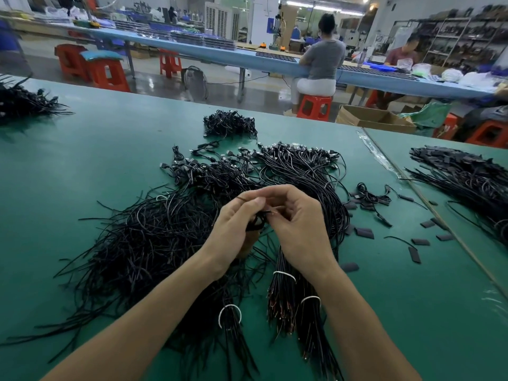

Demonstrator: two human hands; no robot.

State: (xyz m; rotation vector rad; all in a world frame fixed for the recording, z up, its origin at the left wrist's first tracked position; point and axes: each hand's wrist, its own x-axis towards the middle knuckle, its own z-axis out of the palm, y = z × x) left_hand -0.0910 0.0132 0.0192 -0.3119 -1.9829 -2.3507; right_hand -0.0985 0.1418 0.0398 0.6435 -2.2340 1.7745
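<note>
Pinching a black cable (258, 220) between them, the left hand (233, 224) and right hand (298, 226) meet just above the heap (154, 237), fingers of both curled on it. Its short free end runs rightward into the right fingertips, so that hand is nearer the tip. Loose sleeves (364, 232) lie farther right on the table (82, 160).

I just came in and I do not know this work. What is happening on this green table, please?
A person works at the green table. The left hand grips a thin black cable, and the right hand pinches its end; what the fingers do there is too small to tell. Below the hands lies a loose pile of black cables, and nearer to the person are bundles tied with white bands. Short black sleeve pieces lie scattered to the right.
</note>
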